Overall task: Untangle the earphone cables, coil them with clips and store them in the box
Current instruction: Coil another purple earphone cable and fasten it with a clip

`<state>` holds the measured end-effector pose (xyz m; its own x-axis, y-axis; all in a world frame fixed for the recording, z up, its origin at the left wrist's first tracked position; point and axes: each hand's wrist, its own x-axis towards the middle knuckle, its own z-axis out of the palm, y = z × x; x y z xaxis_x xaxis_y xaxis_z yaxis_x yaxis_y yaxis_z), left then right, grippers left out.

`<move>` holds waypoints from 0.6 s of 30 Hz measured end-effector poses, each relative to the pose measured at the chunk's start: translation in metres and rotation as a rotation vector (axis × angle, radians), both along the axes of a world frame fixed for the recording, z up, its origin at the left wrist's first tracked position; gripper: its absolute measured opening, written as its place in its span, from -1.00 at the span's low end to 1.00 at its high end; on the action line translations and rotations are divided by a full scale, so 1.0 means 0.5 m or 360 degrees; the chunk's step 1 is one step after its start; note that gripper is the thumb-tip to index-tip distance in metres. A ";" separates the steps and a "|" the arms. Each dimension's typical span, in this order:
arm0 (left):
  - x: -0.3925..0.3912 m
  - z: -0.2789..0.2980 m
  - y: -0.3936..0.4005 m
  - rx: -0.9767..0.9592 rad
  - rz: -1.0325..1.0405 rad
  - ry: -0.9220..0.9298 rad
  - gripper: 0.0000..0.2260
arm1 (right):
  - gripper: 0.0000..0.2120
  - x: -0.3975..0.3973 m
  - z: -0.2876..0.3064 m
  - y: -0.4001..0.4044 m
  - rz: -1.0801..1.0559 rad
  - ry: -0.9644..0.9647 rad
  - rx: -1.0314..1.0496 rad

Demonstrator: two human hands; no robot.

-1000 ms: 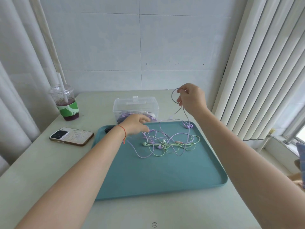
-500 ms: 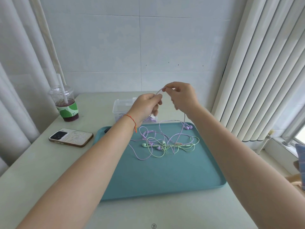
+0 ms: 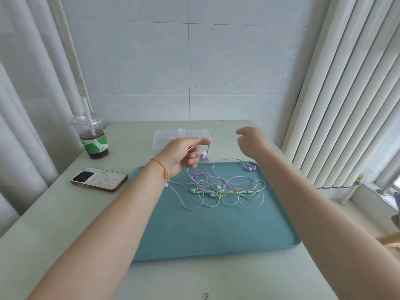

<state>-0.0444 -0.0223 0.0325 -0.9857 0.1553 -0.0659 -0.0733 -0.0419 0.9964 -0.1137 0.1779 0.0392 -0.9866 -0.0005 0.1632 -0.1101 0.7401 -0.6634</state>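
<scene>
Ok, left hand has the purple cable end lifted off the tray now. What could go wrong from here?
1. The left hand pinches a purple cable that runs down into the tangle; pulling hard could tighten the purple and green loops instead of freeing them.
2. The right hand holds nothing, so the heap may drag across the tray or lift with the pull.
3. The drink cup stands near the left elbow's sweep and could tip.

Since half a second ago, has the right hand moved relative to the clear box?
Yes. The right hand has let go of the purple cable and pulled away to the right of the clear box, while the left hand holds the cable.
</scene>
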 end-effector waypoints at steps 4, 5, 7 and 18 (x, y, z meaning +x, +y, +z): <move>0.001 0.002 0.020 0.0133 -0.0077 -0.0087 -0.83 | -0.52 0.038 0.027 -0.044 0.0470 0.0279 -0.0050; 0.002 0.002 0.024 0.0170 -0.0094 -0.0120 -0.83 | -0.49 0.051 0.034 -0.053 0.0610 0.0270 -0.0038; 0.003 0.002 0.032 0.0272 -0.0121 -0.0214 -0.80 | -0.50 0.069 0.040 -0.066 0.0824 0.0211 -0.0029; 0.007 -0.011 0.018 0.0966 -0.0172 -0.0244 -0.73 | -0.74 0.063 -0.014 -0.075 0.0709 -0.0130 -0.0424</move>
